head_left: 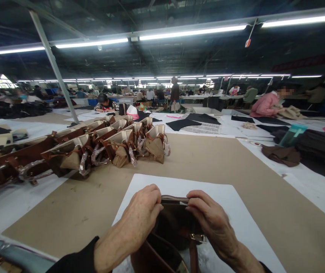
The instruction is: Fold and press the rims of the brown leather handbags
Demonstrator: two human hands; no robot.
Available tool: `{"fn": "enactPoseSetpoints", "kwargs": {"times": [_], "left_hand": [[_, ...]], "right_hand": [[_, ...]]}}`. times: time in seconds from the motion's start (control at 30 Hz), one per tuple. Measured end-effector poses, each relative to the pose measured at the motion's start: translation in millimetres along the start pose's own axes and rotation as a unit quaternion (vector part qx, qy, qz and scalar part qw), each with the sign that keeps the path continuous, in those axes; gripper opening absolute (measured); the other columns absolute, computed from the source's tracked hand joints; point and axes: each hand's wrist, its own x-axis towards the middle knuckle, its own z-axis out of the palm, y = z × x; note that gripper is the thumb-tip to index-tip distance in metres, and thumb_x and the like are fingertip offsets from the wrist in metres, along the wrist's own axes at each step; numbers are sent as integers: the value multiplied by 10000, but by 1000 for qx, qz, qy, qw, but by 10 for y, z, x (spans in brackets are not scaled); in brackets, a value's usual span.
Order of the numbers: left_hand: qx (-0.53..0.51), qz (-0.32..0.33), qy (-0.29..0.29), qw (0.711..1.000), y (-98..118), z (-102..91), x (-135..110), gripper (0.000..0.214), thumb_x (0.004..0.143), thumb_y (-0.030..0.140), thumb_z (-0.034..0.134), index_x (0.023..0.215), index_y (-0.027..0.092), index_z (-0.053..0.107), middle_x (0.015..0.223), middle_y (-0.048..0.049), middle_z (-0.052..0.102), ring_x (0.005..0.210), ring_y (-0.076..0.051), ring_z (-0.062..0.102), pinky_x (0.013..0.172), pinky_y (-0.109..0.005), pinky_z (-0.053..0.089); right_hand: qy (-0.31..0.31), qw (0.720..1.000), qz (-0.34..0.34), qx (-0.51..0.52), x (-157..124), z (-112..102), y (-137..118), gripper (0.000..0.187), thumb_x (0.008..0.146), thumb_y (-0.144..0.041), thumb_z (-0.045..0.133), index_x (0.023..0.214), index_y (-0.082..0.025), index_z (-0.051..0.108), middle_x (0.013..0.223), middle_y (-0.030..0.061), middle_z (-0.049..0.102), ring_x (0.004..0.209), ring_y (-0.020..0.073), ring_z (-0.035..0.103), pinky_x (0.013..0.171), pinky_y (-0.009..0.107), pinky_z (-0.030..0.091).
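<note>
A dark brown bag (173, 223) with a brown leather strap and a metal buckle stands on a white sheet (179, 185) right in front of me. My left hand (141, 214) grips the bag's top edge on the left, fingers curled over it. My right hand (209, 218) pinches the same top edge on the right. The two hands are a little apart, with the rim of the bag showing between them.
A row of several tan and brown bags (116, 146) with wrapped handles runs along the left of the brown paper-covered table (208, 159). Dark fabric pieces (283, 154) lie at the right. A person in pink (266, 104) and other workers sit at far tables.
</note>
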Motion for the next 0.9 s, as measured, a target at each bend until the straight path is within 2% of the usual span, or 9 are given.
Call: {"fn": "enactPoseSetpoints", "kwargs": {"times": [0.33,0.57,0.9], "left_hand": [[20,-13,-1,1000,36,23,45,154,714,114,434,606,190,355,698,5,480,679,-141,439,637,-247,316],[35,-19,22,999,7,50,38,158,690,80,421,603,190,349,662,19,472,648,-130,429,604,-236,296],[47,-50,22,997,50,27,66,125,674,99,435,607,190,381,657,15,479,641,-131,433,592,-233,290]], "right_hand": [[-16,1000,15,12,63,-6,-12,127,869,-124,455,778,-209,477,843,24,560,763,162,530,677,292,434],[-23,999,27,21,90,-10,-25,162,883,-161,440,728,-208,449,754,9,544,695,157,517,630,282,418],[-32,998,56,22,82,4,-36,164,895,-208,413,733,-212,433,749,12,535,688,162,512,627,290,411]]}}
